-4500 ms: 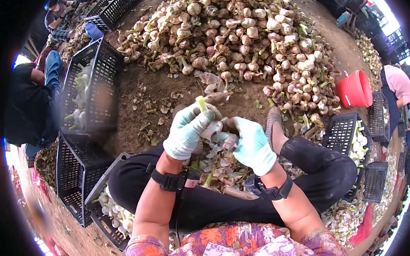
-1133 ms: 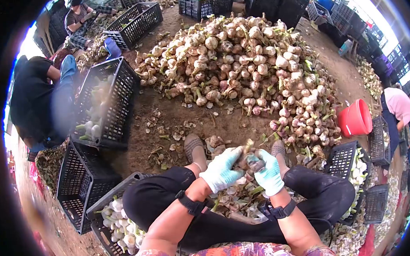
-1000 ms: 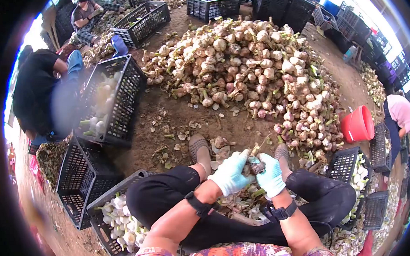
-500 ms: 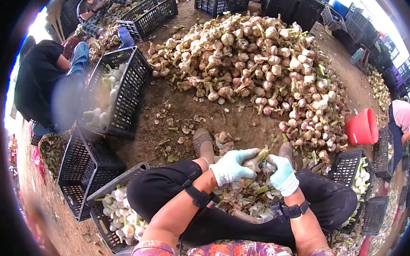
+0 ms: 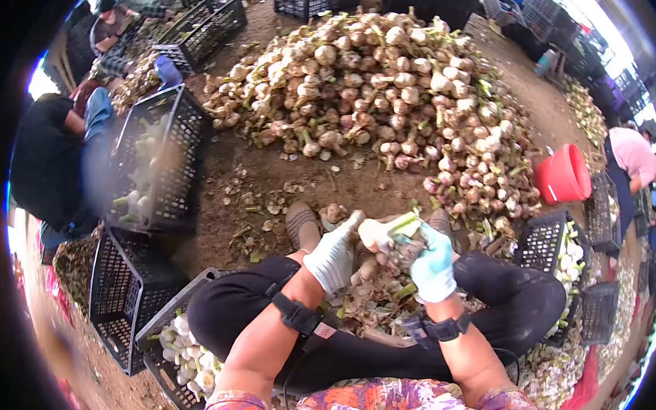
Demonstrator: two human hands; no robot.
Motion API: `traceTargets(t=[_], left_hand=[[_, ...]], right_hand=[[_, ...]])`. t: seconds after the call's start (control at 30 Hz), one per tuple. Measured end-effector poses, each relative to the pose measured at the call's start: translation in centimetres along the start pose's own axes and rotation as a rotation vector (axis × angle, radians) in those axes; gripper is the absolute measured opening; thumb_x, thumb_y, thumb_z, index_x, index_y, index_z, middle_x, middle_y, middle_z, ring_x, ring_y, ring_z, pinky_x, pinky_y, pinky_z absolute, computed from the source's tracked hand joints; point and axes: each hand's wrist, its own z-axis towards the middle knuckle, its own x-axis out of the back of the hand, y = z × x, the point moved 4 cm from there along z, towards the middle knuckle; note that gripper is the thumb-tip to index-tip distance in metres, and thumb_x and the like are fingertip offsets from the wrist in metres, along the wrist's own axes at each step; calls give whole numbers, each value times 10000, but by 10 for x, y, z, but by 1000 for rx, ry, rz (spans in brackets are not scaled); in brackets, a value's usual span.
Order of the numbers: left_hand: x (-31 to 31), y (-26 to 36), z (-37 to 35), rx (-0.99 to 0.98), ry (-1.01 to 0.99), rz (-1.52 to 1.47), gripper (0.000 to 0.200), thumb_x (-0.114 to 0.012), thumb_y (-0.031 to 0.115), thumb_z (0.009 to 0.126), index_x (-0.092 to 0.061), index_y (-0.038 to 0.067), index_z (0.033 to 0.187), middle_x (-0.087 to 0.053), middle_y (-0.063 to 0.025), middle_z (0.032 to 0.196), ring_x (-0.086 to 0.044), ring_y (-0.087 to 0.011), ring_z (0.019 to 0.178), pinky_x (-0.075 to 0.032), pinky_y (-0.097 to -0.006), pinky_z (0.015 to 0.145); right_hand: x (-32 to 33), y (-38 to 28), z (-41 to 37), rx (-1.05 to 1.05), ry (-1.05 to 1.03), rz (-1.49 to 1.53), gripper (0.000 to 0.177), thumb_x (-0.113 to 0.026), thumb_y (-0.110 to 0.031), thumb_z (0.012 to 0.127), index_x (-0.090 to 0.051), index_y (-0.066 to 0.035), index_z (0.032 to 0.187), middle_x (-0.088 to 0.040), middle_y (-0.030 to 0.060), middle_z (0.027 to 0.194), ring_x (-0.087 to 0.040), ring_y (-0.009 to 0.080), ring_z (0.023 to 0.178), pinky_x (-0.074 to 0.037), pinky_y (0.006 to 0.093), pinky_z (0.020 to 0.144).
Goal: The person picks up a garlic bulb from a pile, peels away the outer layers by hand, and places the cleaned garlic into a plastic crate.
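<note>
A garlic bulb (image 5: pixel 373 235) with a cut green stem is between my hands, its pale side facing left. My right hand (image 5: pixel 433 265), in a pale glove, is closed around the stem end and some loose brownish skin. My left hand (image 5: pixel 333 261), gloved too, is just left of the bulb and seems apart from it; its fingers reach up and forward, partly hidden. Below the hands, a heap of garlic skins and stem scraps (image 5: pixel 375 304) lies between my legs. A crate of cleaned white garlic (image 5: pixel 185 347) stands by my left knee.
A large pile of untrimmed garlic (image 5: pixel 382 87) rises ahead. Black crates (image 5: pixel 132 284) stand at left; another crate (image 5: pixel 542 239) and a red bucket (image 5: pixel 562 173) are at right. Co-workers sit at left (image 5: pixel 48 164), far left back (image 5: pixel 112 32) and right (image 5: pixel 633 154).
My left hand has come away from the garlic bulb and moved left and down. The bulb now shows its pale side, held in my right hand. The whole view has shifted slightly.
</note>
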Motion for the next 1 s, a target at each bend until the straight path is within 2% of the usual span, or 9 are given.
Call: traceTargets(t=[0.07, 0.17, 0.27, 0.37, 0.47, 0.6, 0.83, 0.97, 1.0], left_hand=[[8, 4, 3, -145, 440, 335, 542, -461, 418, 848, -398, 8, 1196, -570, -126, 939, -560, -181, 796, -479, -292, 641], [-22, 12, -11, -575, 562, 960, 530, -640, 188, 761, -399, -8, 1190, -525, -96, 1036, -524, -166, 916, -438, -272, 785], [-26, 12, -13, -463, 336, 248, 582, -661, 232, 740, -381, -6, 1192, -534, -103, 1036, -545, -174, 882, -480, -281, 707], [-16, 12, -9, -283, -11, 42, 534, -600, 308, 784, -392, -4, 1165, -570, -113, 920, -575, -185, 749, -490, -281, 664], [-21, 13, -2, -484, 322, 88, 546, -608, 299, 779, -380, 7, 1180, -572, -105, 861, -577, -173, 714, -488, -276, 650], [-31, 22, -16, -405, 424, 491, 408, -605, 227, 786, -470, 17, 1109, -578, -84, 896, -566, -142, 744, -468, -263, 680], [-32, 14, -15, -435, 411, 552, 206, -544, 102, 823, -569, -5, 998, -596, -23, 875, -550, -98, 761, -434, -224, 732], [-38, 16, -22, -449, 331, 518, 269, -589, 183, 806, -569, -11, 990, -580, -79, 979, -560, -129, 829, -454, -253, 731], [-45, 18, -25, -482, 261, 334, 305, -590, 240, 803, -563, -12, 972, -566, -140, 1021, -577, -188, 854, -477, -303, 739]], right_hand=[[-13, -20, -3, 245, 55, -494, 218, -403, 34, 815, -570, 37, 954, -591, 13, 838, -504, 68, 625, -401, 181, 575], [-21, -30, -8, 398, 30, -762, 212, -412, 42, 811, -563, 37, 959, -584, 13, 802, -492, 62, 612, -409, 183, 578], [-22, -24, -8, 53, 85, -146, 238, -381, 30, 833, -541, 42, 1009, -542, -19, 699, -425, 12, 557, -380, 136, 536], [-21, -37, -9, 177, -109, -391, 250, -369, -38, 864, -513, 81, 1029, -550, 7, 751, -424, 3, 541, -355, 130, 494], [-11, -21, -6, 1, -58, -43, 259, -361, -71, 875, -516, 73, 1025, -549, 12, 737, -417, 6, 522, -340, 133, 480], [-24, -17, -22, -139, -21, 164, 255, -354, -75, 878, -516, 58, 1024, -552, 21, 729, -381, 12, 503, -331, 142, 473], [16, 50, -7, 278, -98, -1008, 177, -512, 91, 682, -580, -12, 809, -603, 85, 727, -540, 130, 638, -421, 269, 572], [33, 58, 5, 71, -44, -704, 187, -520, 80, 655, -604, 0, 801, -610, 138, 665, -577, 182, 612, -441, 279, 567], [60, 79, 17, 42, -41, -871, 213, -507, 60, 675, -617, 4, 848, -628, 118, 689, -578, 157, 634, -451, 275, 593]])
